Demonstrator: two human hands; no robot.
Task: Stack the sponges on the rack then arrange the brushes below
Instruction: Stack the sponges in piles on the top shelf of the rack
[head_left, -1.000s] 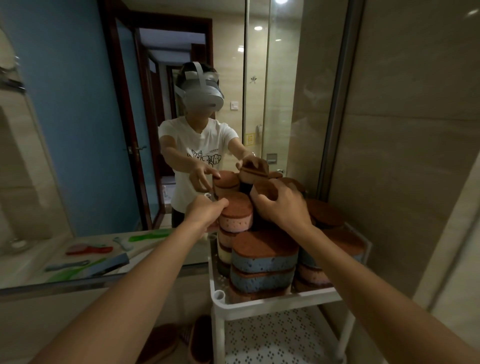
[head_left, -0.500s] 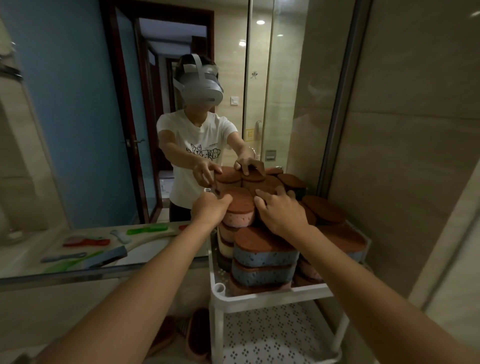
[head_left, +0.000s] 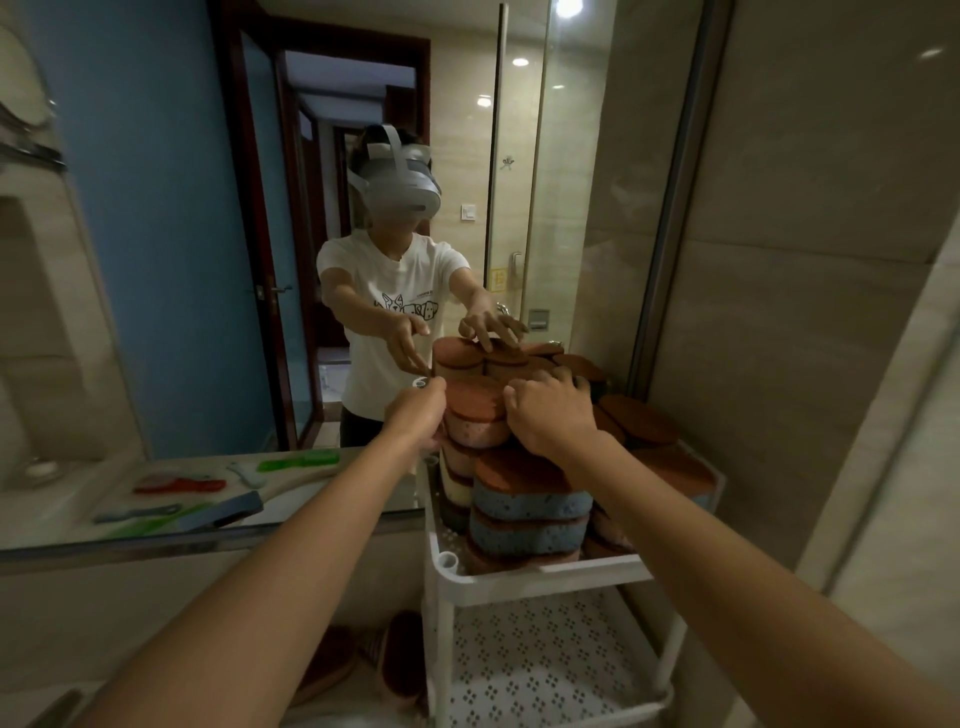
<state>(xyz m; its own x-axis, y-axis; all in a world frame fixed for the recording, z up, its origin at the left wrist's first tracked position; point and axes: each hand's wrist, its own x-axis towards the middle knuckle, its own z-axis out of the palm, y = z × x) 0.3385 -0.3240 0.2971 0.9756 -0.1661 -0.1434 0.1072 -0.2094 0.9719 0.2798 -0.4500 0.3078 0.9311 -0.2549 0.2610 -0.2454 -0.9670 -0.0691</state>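
Right hand (head_left: 550, 421) reaching over sponges (head_left: 530, 506), fingers spread and bent, tips pressing on brown top of back stack. Left hand (head_left: 415, 415) touching left side of top pink sponge (head_left: 478, 431), fingers lying close together, pinching nothing. Sponges sitting piled on top shelf of white rack (head_left: 519, 584). Brushes (head_left: 179, 484) lying on counter (head_left: 47, 512), showing in mirror (head_left: 156, 260), left of rack.

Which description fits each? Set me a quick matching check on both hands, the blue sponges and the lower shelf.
1 left hand
2 right hand
3 blue sponges
4 lower shelf

A white, perforated
B just right of the pink sponge
C front of the top shelf, two stacked
D just left of the pink sponge

Pairs: 1-D, 2-B, 3-C, 4-A
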